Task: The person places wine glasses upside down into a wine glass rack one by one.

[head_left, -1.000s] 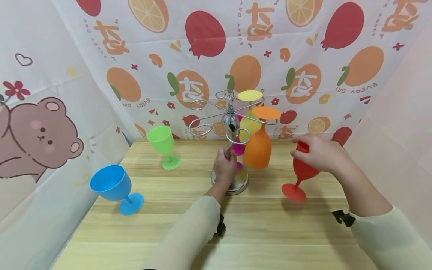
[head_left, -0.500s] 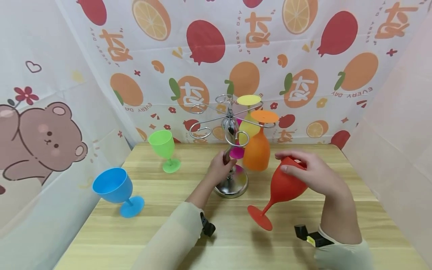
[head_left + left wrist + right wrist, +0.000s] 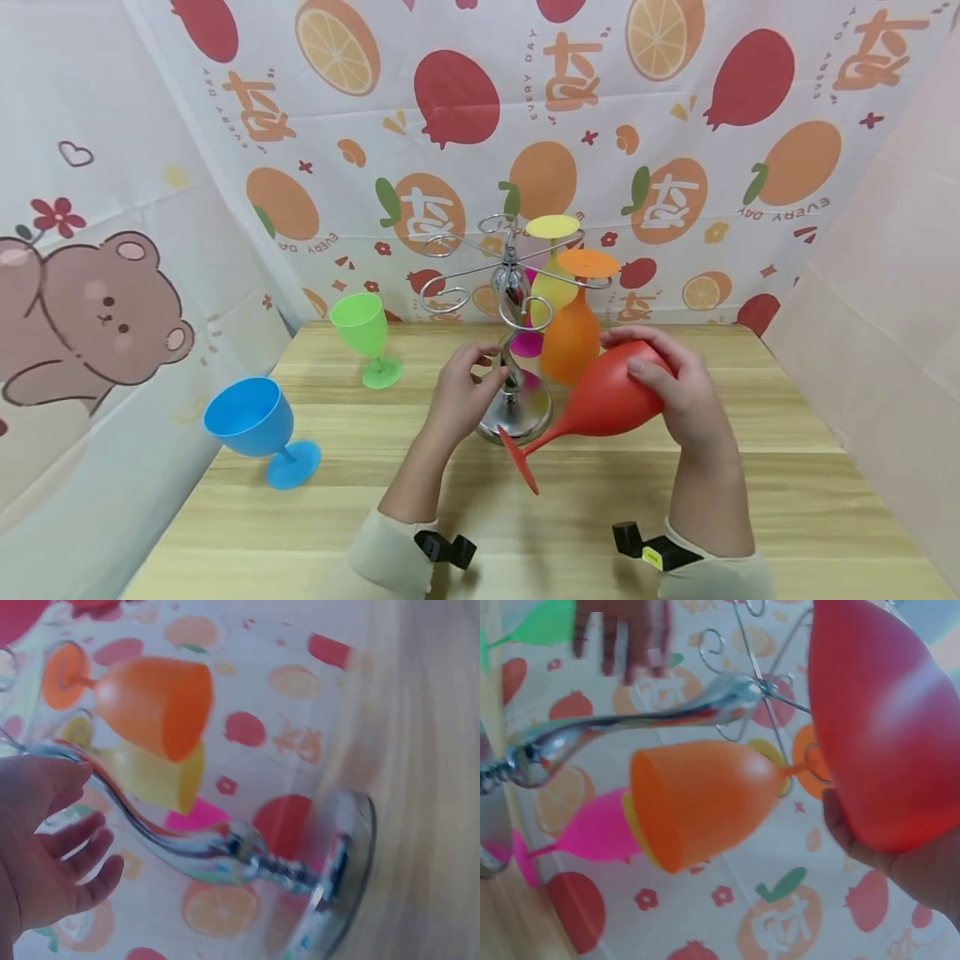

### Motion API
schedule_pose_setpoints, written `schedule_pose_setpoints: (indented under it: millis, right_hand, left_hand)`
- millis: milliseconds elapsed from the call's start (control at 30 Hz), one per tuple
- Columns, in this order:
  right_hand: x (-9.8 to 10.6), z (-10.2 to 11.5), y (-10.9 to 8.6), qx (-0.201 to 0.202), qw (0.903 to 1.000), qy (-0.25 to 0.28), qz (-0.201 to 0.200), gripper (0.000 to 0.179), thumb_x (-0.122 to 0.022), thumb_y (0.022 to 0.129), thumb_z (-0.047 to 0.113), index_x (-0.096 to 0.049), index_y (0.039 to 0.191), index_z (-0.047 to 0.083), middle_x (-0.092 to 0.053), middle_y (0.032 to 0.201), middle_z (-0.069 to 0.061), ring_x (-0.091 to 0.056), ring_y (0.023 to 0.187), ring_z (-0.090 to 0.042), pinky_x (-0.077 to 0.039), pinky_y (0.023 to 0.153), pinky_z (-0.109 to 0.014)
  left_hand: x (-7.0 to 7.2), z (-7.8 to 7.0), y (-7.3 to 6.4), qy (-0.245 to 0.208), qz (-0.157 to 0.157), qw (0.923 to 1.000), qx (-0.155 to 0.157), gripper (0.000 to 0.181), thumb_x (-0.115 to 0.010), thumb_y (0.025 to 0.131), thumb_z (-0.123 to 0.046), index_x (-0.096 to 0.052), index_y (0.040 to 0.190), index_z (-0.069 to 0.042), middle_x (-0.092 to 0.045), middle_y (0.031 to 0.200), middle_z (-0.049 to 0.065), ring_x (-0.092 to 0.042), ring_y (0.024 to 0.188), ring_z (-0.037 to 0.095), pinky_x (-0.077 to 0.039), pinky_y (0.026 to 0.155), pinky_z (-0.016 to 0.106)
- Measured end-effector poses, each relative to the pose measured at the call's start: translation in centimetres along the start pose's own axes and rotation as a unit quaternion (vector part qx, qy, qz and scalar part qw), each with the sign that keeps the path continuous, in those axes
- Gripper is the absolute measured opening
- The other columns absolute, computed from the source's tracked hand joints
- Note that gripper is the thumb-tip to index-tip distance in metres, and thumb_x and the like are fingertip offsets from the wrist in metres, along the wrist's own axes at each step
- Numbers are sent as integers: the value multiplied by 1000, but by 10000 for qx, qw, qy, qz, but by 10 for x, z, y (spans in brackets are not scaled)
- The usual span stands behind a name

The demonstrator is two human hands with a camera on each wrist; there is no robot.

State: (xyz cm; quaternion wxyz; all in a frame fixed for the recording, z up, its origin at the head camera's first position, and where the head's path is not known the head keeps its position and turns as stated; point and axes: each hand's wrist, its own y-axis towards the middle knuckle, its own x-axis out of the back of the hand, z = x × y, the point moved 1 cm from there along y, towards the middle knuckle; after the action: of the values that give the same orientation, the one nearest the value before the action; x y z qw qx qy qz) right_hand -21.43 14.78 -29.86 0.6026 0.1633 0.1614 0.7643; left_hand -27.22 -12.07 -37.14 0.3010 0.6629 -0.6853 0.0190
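On my far left the blue goblet [image 3: 251, 421] stands upright on the table [image 3: 247, 550], with the green goblet [image 3: 362, 327] upright beyond it. Next is my left hand [image 3: 459, 402]: its grip on the metal stand [image 3: 511, 287] has just loosened, the fingers now parted beside the post, though the left wrist view is too smeared to rule out a light touch. Past the post, a pink goblet [image 3: 529, 344] shows in part; the yellow goblet [image 3: 551, 290] and, nearer me, the orange goblet [image 3: 570, 342] hang foot-up from the loops. Then the red goblet [image 3: 611, 396], swung leftward and tipped almost onto its side, its foot before the stand's base. My right hand [image 3: 692, 396] holds its bowl, fingers and thumb curled round. I judge it mid-turn, off the loops, my left hand freed from steadying.
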Motion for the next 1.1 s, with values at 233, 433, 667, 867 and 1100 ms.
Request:
schedule_pose_setpoints:
  millis: [233, 433, 667, 867, 1100]
  right_hand:
    - [-27, -7, 4, 817, 9925, 820, -391, 32, -49, 90, 0, -59, 121, -1, -60, 124, -12, -53, 117, -31, -59, 83, -35]
    - [-45, -6, 5, 1028, 9850, 1194, -705, 31, -46, 90, -2, -60, 117, 6, -60, 125, -14, -50, 121, -32, -58, 86, -36]
    - [-55, -11, 5, 1074, 9831, 1236, -821, 31, -45, 90, -3, -58, 117, 5, -57, 126, -15, -49, 122, -33, -58, 86, -36]
    - [-56, -13, 5, 1068, 9824, 1255, -884, 31, -44, 90, -2, -57, 117, 5, -58, 126, -15, -50, 120, -32, -58, 86, -37]
    - [-55, -14, 4, 855, 9864, 1144, -808, 32, -46, 90, 0, -56, 119, 9, -57, 128, -12, -51, 121, -30, -58, 86, -36]
  left_hand:
    - [4, -20, -11, -1666, 1309, 9773, -53, 49, -77, 83, -7, -59, 128, -10, -64, 122, 14, -62, 110, 30, -56, 87, 36]
    - [4, -39, -20, -2801, 2414, 9287, -298, 82, -81, 80, -11, -37, 148, -11, -53, 139, 8, -52, 126, 30, -56, 90, 43]
    - [-4, -50, -26, -2983, 2096, 9276, -820, 77, -80, 82, -28, -41, 147, -11, -54, 139, 10, -53, 127, 30, -56, 92, 38]
    - [-7, -51, -27, -3036, 1921, 9279, -995, 71, -78, 84, -29, -45, 144, -13, -56, 137, 9, -55, 124, 30, -56, 91, 38]
    - [-9, -49, -26, -3147, 1919, 9244, -979, 73, -78, 83, -33, -44, 144, -11, -55, 138, 12, -55, 124, 29, -56, 91, 38]
